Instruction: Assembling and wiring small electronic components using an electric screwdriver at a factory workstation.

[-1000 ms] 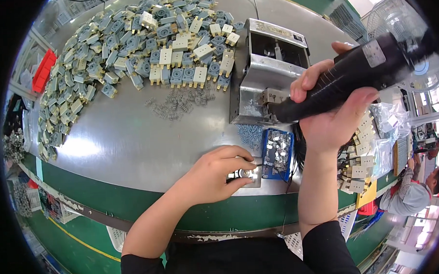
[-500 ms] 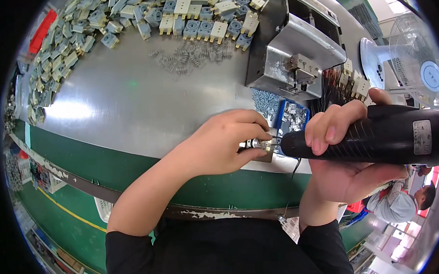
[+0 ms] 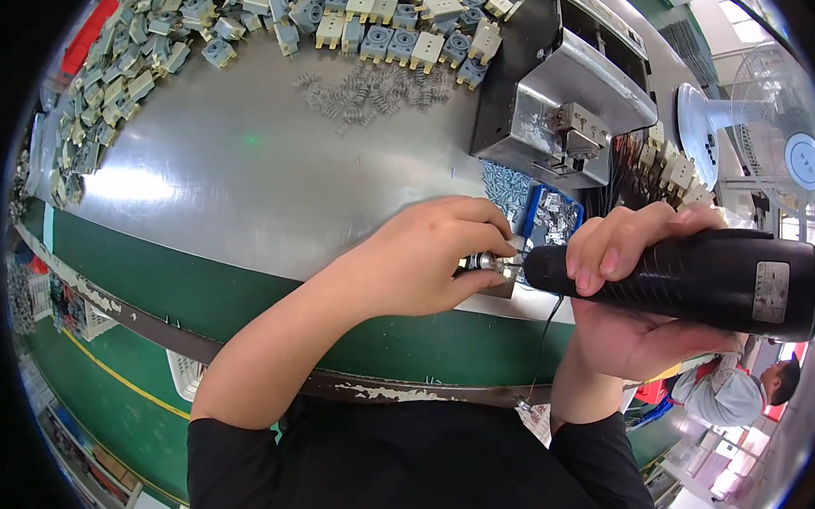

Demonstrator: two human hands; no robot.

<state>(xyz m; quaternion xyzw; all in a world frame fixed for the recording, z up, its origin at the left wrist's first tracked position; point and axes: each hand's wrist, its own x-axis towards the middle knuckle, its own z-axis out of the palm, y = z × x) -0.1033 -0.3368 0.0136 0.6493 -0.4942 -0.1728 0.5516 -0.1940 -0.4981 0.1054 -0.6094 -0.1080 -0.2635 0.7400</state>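
Note:
In my right hand [image 3: 638, 291] is a black electric screwdriver [image 3: 686, 276], held level with its tip pointing left. The fingers of my left hand [image 3: 452, 253] are closed on a small metal part [image 3: 487, 262] with a black band. That part sits at the bench's front edge, on or against a small block [image 3: 501, 289]. The screwdriver's tip meets the small part or stops just short of it; my fingers hide the exact contact. Just beyond my hands stands a blue tray [image 3: 554, 215] of small metal pieces, with a heap of screws [image 3: 508, 190] to its left.
Many grey and cream switch-like blocks [image 3: 328, 28] are heaped along the bench's far and left sides. Loose springs [image 3: 375, 92] lie before them. A metal fixture [image 3: 564, 96] stands at the back right, with a fan [image 3: 799, 151] beyond. Another person [image 3: 731, 391] is at the far right.
The screwdriver's rear end has dropped a little, so it lies less raised at the right. My left hand keeps its hold on the small part. The whole view has shifted slightly.

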